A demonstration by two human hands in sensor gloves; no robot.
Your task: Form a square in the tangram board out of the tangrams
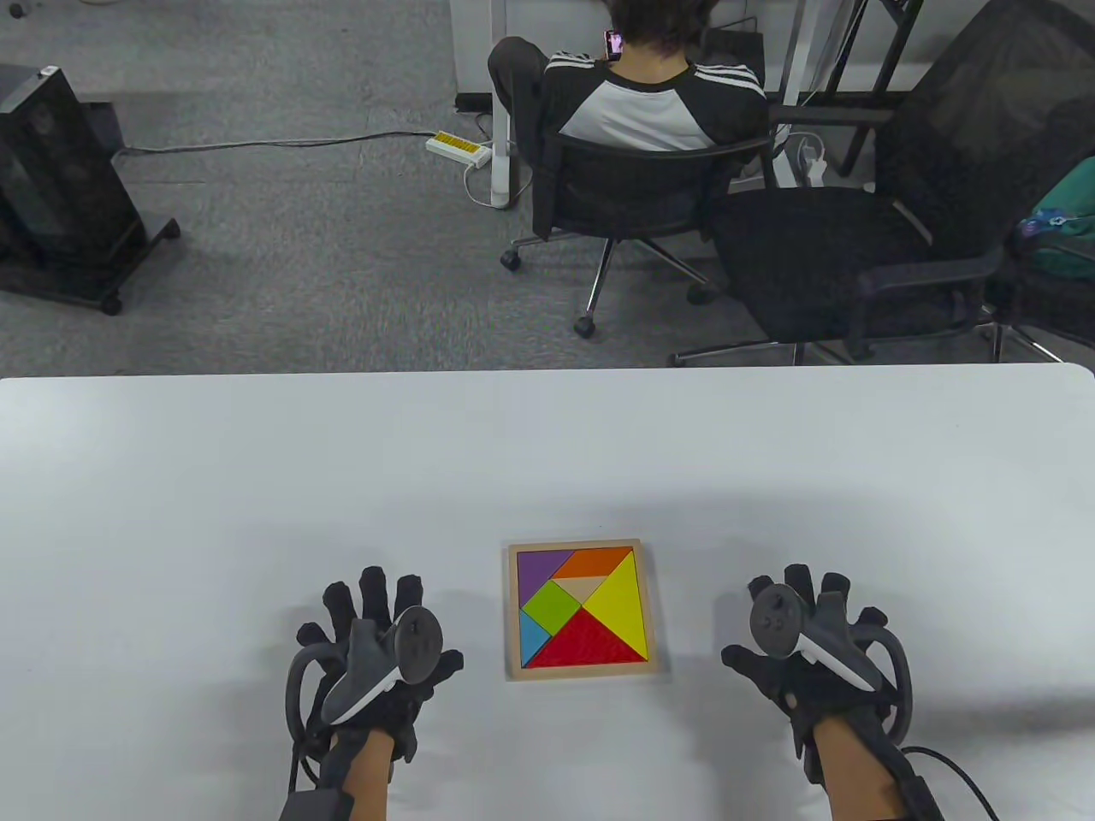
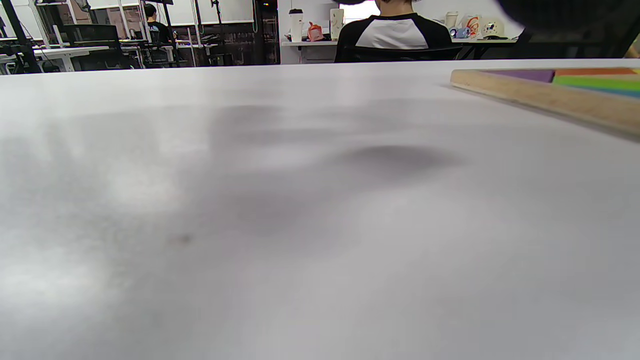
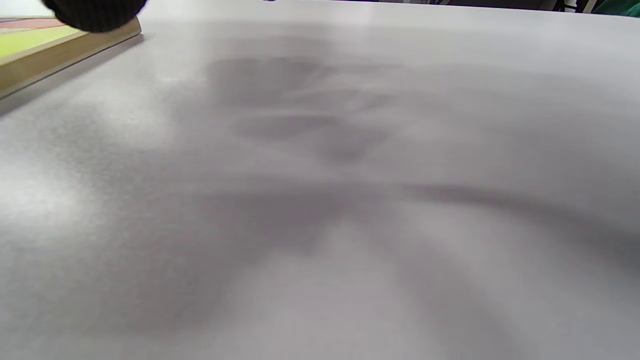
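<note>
The wooden tangram board (image 1: 511, 607) lies on the white table near its front edge, and its coloured pieces fill it as a full square: purple, orange, tan, green, blue, yellow (image 1: 623, 609) and red (image 1: 586, 643). My left hand (image 1: 376, 637) rests flat on the table left of the board, fingers spread, holding nothing. My right hand (image 1: 808, 633) lies the same way to the board's right. The board's wooden edge (image 2: 545, 97) shows in the left wrist view at upper right. In the right wrist view the board's edge (image 3: 55, 57) is at upper left, under a dark fingertip (image 3: 95, 12).
The white table (image 1: 257, 479) stretches wide around the board. Beyond its far edge a person sits in an office chair (image 1: 633, 188) with their back to me, and a second black chair (image 1: 855, 248) stands to the right. A black cabinet on wheels (image 1: 60, 188) is at far left.
</note>
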